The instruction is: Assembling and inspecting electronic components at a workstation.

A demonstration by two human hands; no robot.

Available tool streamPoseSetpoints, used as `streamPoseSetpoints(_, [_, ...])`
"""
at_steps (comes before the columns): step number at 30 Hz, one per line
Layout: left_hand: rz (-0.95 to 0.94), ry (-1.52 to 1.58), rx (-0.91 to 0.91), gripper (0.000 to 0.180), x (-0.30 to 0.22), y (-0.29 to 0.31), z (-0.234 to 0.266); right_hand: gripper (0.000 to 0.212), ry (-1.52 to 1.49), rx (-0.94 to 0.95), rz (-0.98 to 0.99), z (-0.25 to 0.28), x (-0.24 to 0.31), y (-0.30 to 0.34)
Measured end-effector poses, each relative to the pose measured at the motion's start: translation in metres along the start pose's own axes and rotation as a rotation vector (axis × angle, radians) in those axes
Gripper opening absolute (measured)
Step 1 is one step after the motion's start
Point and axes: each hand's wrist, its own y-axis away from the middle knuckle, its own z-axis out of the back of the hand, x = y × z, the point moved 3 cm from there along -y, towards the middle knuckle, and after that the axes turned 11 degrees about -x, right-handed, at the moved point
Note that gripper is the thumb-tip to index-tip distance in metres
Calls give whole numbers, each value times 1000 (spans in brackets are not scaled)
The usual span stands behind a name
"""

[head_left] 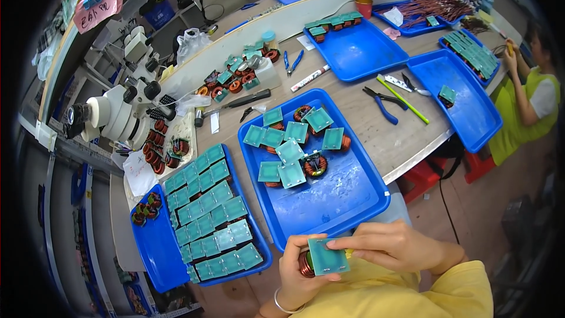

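My left hand point(292, 275) is closed around a copper-wound coil with a square green circuit board point(329, 257) on it. The board's face is turned up toward me, and the copper winding shows at its left side. My right hand point(397, 245) reaches in from the right with fingers stretched out, an index fingertip touching the board's upper part. Just beyond both hands lies a blue tray point(329, 209) with several similar coil-and-board pieces point(290, 151) in its far half. One coil point(315, 165) there shows its ring-shaped winding.
At left, another blue tray point(266, 253) carries tight rows of green boards. Pliers point(385, 106), a green stick point(403, 100) and a marker point(310, 78) lie beyond the middle tray. A microscope point(109, 112) stands far left. A co-worker point(529, 94) sits at right beside more trays.
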Motion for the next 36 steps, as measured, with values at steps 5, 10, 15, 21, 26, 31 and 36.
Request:
streamPoseSetpoints(5, [1, -23, 7, 65, -3, 0, -2, 39, 2, -43, 74, -2, -3, 3])
streamPoseSetpoints(10, [-31, -59, -20, 66, 2, 2, -3, 39, 14, -43, 67, -2, -6, 6])
streamPoseSetpoints(15, [-15, -48, -18, 66, 3, 3, -5, 38, -10, -49, 39, -1, -5, 8])
streamPoseSetpoints(21, [104, 144, -29, 68, 4, 5, -7, 38, 78, -463, 32, 18, -16, 3])
streamPoseSetpoints(26, [125, 180, -21, 66, 11, 4, -2, 38, -40, -95, 90, 0, -7, 6])
streamPoseSetpoints(31, [115, 108, -38, 68, 12, 7, -4, 37, 9, -43, 47, 0, -5, 7])
streamPoseSetpoints(36, [263, 294, -4, 71, 3, 3, -8, 34, -144, -285, -65, 22, -5, -1])
